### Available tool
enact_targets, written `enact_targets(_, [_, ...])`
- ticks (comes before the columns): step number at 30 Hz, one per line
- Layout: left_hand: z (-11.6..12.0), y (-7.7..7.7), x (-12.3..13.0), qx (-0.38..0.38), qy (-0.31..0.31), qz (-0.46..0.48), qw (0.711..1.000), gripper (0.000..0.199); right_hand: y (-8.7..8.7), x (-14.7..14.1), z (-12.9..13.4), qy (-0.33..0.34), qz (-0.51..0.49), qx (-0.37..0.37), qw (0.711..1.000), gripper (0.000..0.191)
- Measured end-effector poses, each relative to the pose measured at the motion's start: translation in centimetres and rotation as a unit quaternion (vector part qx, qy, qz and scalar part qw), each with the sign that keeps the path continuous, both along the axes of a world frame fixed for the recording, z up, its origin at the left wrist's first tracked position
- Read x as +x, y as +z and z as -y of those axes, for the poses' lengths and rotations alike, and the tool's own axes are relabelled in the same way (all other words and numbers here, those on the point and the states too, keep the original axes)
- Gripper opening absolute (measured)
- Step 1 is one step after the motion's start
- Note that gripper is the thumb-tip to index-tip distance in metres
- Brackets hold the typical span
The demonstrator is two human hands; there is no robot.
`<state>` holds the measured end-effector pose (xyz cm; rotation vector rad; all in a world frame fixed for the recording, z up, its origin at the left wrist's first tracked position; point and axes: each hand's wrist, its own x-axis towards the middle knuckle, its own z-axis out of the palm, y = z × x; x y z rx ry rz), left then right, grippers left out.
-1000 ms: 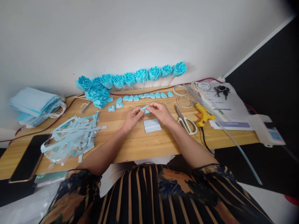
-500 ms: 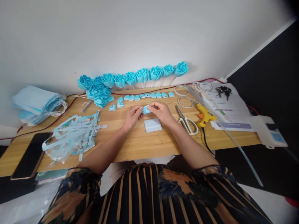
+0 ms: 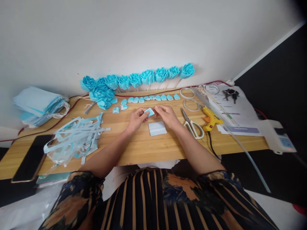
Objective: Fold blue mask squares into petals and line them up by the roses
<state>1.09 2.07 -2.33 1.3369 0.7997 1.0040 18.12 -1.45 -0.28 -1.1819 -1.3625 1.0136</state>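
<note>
Between thumb and fingers, my left hand (image 3: 138,119) pinches a small folded blue piece (image 3: 150,112) over the middle of the table. My right hand (image 3: 166,114) is close by on the right, fingertips at the edge of that piece; its fingers are closed, and whether they grip it is too small to tell. Just below the hands a pale square of cloth (image 3: 157,128) lies flat. Behind them runs a row of several folded blue petals (image 3: 152,97), with two more folded pieces (image 3: 116,110) to the left.
Several blue flowers (image 3: 147,77) lean against the wall. Cut strips (image 3: 74,137), a phone (image 3: 31,158) and stacked masks (image 3: 39,103) are on the left. Scissors (image 3: 192,124), a yellow glue gun (image 3: 211,119), tape rings (image 3: 191,105), keys (image 3: 231,94) and papers (image 3: 242,111) are on the right.
The folded piece has turned and now shows a flat face in my left hand. My right fingertips have moved slightly right, away from its middle.
</note>
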Motion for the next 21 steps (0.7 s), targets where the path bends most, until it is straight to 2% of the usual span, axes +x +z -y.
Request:
enact_targets(5, [-0.1, 0.07, 0.0, -0.004, 0.023, 0.011, 1.0, 0.036, 0.04, 0.1, -0.03, -0.003, 0.009, 0.0, 1.0, 0.027])
enact_targets(21, [-0.08, -0.09, 0.04, -0.005, 0.017, 0.015, 1.0, 0.036, -0.54, 0.17, -0.26, 0.013, 0.036, -0.002, 0.999, 0.02])
